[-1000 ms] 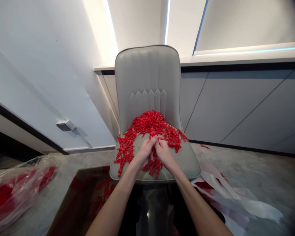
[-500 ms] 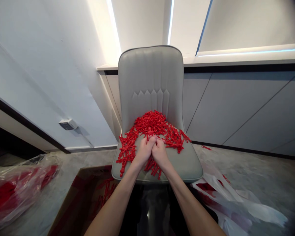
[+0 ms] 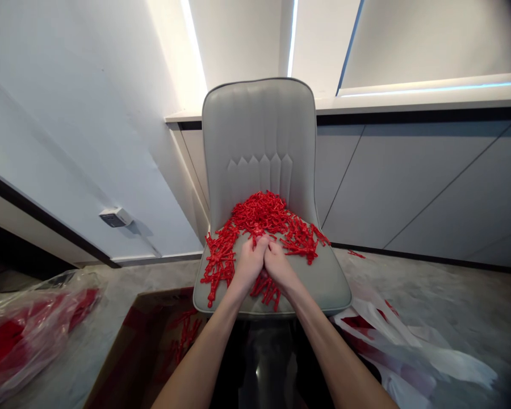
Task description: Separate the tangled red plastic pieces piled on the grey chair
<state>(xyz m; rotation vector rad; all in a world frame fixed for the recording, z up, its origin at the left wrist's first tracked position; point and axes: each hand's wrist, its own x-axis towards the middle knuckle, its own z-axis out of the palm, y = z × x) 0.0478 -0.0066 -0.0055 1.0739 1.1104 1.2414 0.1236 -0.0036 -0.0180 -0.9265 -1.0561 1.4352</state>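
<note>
My left hand (image 3: pixel 251 258) and my right hand (image 3: pixel 276 261) meet over the seat of a grey padded chair (image 3: pixel 323 284), fingers closed and thumbs close together. A small red knotted cord piece (image 3: pixel 258 232) shows just past the fingertips, gripped between both hands; the fingers hide most of it. Beyond them lies a heap of similar red knotted cords (image 3: pixel 262 209). More red cords (image 3: pixel 220 261) spread to the left of my hands, and others (image 3: pixel 301 241) to the right. A short bunch (image 3: pixel 267 291) lies under my wrists near the seat's front edge.
A cardboard box (image 3: pixel 132 341) with red cords inside stands on the floor at the left front. Farther left is a clear plastic bag (image 3: pixel 38 329) with red contents. White plastic bags (image 3: pixel 413 346) lie at the right. A loose red cord (image 3: pixel 356 254) is on the floor by the cabinets (image 3: pixel 409 182).
My hands stay together at the same spot on the chair, with only a slight shift of the fingers and right wrist. The view has moved a little.
</note>
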